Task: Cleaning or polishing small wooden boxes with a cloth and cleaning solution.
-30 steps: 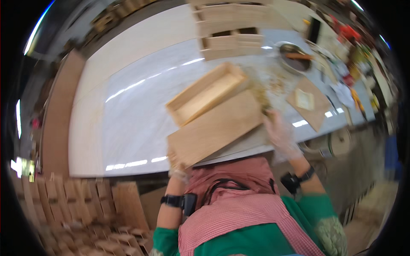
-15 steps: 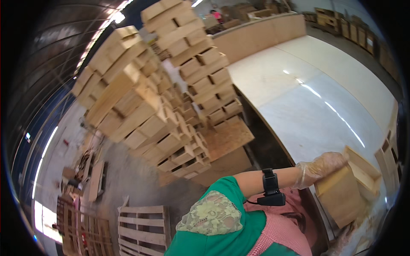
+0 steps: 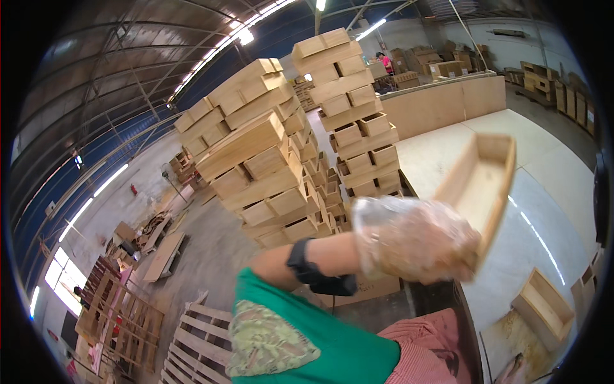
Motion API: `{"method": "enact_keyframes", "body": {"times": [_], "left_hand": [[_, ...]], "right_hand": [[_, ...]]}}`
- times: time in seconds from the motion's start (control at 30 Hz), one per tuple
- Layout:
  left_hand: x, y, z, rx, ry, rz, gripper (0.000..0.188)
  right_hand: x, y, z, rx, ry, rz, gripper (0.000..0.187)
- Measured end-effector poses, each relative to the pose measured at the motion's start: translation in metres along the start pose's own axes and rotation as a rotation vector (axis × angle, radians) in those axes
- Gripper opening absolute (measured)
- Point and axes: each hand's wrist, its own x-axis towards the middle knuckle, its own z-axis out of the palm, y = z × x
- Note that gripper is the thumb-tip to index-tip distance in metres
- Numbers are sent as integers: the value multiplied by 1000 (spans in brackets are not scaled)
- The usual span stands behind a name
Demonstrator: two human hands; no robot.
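Observation:
My left hand (image 3: 422, 240), in a clear plastic glove, is closed on the near end of a long, open wooden drawer (image 3: 480, 185). The drawer is raised and tilted above the white tabletop (image 3: 543, 224), and motion blurs it a little. A second wooden drawer (image 3: 543, 307) rests at the lower right, beside a brown-stained flat piece (image 3: 502, 336). Close to that piece, at the bottom edge, shows a small part of what looks like my right hand (image 3: 511, 370); its fingers cannot be made out.
Tall stacks of wooden drawers (image 3: 256, 166) rise on the left, with another stack (image 3: 361, 128) nearer the table. A low wooden panel (image 3: 441, 102) borders the table's far side. Slatted pallets (image 3: 198, 339) lie on the floor at lower left. Far back, a person in pink (image 3: 385, 63) is near cartons.
My left hand has lifted a drawer from the lower right, bringing it up and leftward over the table. The view has swung, showing more of the roof and the far wall.

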Motion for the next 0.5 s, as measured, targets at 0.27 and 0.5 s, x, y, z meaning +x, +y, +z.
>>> {"method": "enact_keyframes", "body": {"times": [0.27, 0.5], "left_hand": [[-118, -54, -135, 882, 367, -565, 12], [-259, -131, -233, 1177, 337, -852, 25]], "right_hand": [[13, -48, -50, -231, -15, -93, 37], [17, -70, -73, -401, -22, -170, 37]]}}
